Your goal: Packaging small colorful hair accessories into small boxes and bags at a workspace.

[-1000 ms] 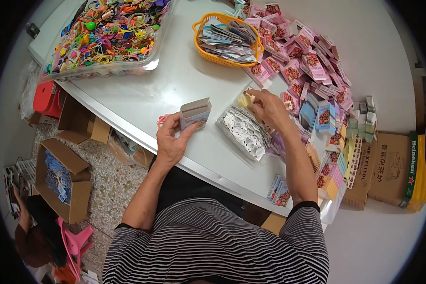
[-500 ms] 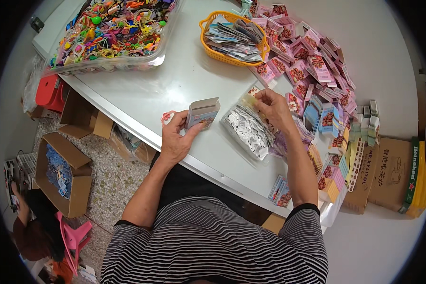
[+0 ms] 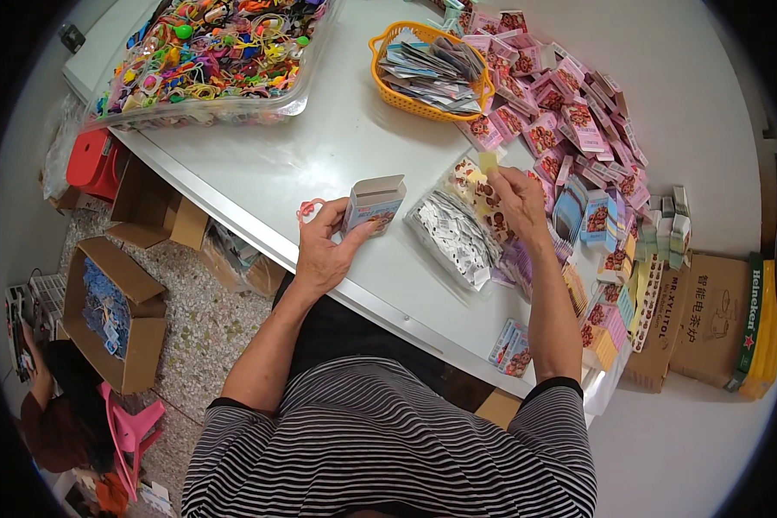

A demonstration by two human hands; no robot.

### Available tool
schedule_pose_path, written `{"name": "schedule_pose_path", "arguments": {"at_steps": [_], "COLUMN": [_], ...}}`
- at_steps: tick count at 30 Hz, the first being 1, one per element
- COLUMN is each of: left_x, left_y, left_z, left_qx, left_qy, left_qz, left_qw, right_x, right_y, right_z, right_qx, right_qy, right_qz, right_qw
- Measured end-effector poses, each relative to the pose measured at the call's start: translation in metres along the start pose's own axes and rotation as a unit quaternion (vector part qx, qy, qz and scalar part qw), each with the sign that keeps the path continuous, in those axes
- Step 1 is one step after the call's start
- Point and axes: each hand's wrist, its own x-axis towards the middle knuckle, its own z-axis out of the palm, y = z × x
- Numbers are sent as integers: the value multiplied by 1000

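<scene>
My left hand (image 3: 324, 257) is closed on a small blue-and-grey carton (image 3: 375, 207), held upright with its top flap raised. A reddish plastic loop (image 3: 307, 209) sticks out beside the fingers of that hand; what it belongs to is hidden. Between thumb and fingertips, my right hand (image 3: 521, 205) pinches a small pale-yellow slip (image 3: 488, 162). Below that hand lie yellowish slips with brown figures (image 3: 470, 183). Against them rests a clear bag of black-and-white printed sachets (image 3: 451, 240), open along its top side.
A clear tub (image 3: 285, 105) of colourful trinkets stands far left. An orange basket (image 3: 423, 110) holds flat packets. Pink cartons (image 3: 540, 134) are heaped far right, with blue cartons (image 3: 597, 220) nearer. Cardboard boxes (image 3: 142, 332) stand on the floor, where another person (image 3: 56, 423) is at lower left.
My right hand has drawn slightly right, away from the printed slips, and the pale-yellow slip now shows in its fingertips. My left hand and the carton have barely shifted.
</scene>
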Motion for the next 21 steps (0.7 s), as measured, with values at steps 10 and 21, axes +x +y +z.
{"name": "schedule_pose_path", "arguments": {"at_steps": [10,21], "left_x": [0,-2], "left_y": [2,-4], "left_z": [-1,-3], "left_qx": [8,21], "left_qy": [-5,-7], "left_qz": [-10,-18], "left_qw": [1000,1000], "right_x": [-20,-15], "right_y": [-101,-126], "right_z": [22,48], "right_qx": [52,-170], "right_qy": [-85,-238], "right_qz": [-151,-280], "right_qw": [983,914]}}
